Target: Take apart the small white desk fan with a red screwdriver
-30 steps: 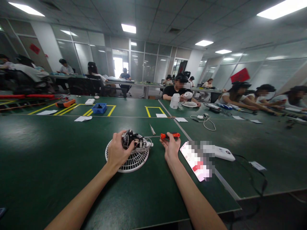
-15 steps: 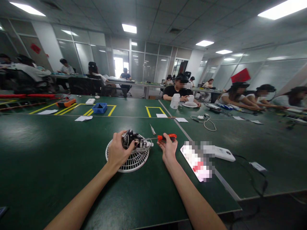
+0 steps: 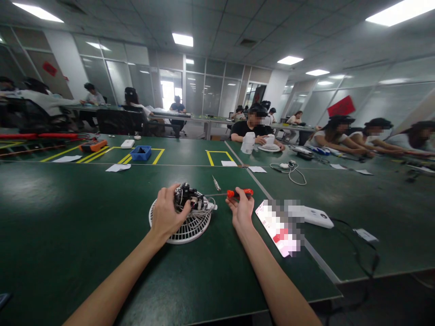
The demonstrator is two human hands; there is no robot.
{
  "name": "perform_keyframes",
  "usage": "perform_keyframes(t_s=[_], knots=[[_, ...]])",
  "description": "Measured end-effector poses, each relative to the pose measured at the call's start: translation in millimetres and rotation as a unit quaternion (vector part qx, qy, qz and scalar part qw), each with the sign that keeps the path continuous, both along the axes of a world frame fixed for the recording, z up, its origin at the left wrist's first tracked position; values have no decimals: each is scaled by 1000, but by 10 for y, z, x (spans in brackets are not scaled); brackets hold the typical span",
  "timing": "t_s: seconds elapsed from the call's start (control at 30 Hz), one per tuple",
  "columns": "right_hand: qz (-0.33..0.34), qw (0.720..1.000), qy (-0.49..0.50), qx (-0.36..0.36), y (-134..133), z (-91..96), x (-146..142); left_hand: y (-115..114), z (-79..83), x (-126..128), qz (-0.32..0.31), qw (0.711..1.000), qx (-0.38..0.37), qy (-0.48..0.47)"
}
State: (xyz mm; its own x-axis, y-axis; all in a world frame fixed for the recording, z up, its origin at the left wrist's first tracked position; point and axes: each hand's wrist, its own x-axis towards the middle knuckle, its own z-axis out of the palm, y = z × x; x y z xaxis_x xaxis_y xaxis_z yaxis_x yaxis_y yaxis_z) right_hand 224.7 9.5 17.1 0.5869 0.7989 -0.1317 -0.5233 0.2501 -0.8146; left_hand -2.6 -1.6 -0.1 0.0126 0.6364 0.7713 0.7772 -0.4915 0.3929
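My left hand [image 3: 168,210] is closed around the black motor assembly [image 3: 185,195] of a fan, with its wires and white parts facing right. Beneath it a round white fan grille [image 3: 190,231] lies flat on the green table. In my right hand [image 3: 242,208] is a screwdriver with a red-orange handle [image 3: 239,194]. Its shaft points left, toward the motor assembly; whether the tip touches is too small to tell. A second, slim screwdriver with a clear handle [image 3: 216,184] lies just beyond, between my hands.
Right of my right arm lies a phone with a lit screen [image 3: 277,228], beside a white device [image 3: 316,217] with a dark cable. Farther off are a blue bin [image 3: 141,153], an orange multimeter [image 3: 93,146] and a coiled cable [image 3: 292,170]. A person [image 3: 254,129] works across the table.
My right hand and the screwdriver have shifted slightly to the right and up, away from the motor assembly. My left hand keeps its hold.
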Motion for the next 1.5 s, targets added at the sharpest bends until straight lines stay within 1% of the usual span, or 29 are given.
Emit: perform_keyframes(t_s=[0.1, 0.2, 0.3, 0.37, 0.53, 0.67, 0.87, 1.0, 1.13, 1.3, 1.37, 1.5], knots=[[13, 1000, -5, 12, -13, -3, -24, -21, 12, 3, -14, 997, 72, 17], [23, 999, -12, 23, -23, -15, -50, -37, 25, 15, -67, 986, 148, 40], [30, 999, -19, 26, -32, -25, -84, -41, 25, 33, -104, 974, 192, 63], [34, 999, -22, 28, -38, -26, -107, -38, 20, 44, -109, 971, 206, 61], [37, 999, -20, 33, -57, -10, -140, -33, 29, 45, -133, 967, 210, 57], [46, 998, -18, 42, -66, 1, -142, -50, 47, 50, -123, 965, 224, 57], [90, 995, -2, 47, -74, 10, -145, -66, 49, 64, -117, 968, 221, 21], [116, 992, 7, 50, -76, 22, -146, -50, 28, 55, -117, 972, 205, -4], [127, 990, 21, 60, -85, 47, -147, -47, 13, 52, -112, 977, 183, -5], [107, 992, 29, 57, -86, 86, -133, -66, 53, 65, -114, 980, 160, 4], [89, 994, 35, 57, -75, 95, -112, -61, 60, 69, -117, 984, 134, 11], [33, 998, 49, 34, -39, 86, -41, -16, 16, 82, -97, 993, 61, 27]])
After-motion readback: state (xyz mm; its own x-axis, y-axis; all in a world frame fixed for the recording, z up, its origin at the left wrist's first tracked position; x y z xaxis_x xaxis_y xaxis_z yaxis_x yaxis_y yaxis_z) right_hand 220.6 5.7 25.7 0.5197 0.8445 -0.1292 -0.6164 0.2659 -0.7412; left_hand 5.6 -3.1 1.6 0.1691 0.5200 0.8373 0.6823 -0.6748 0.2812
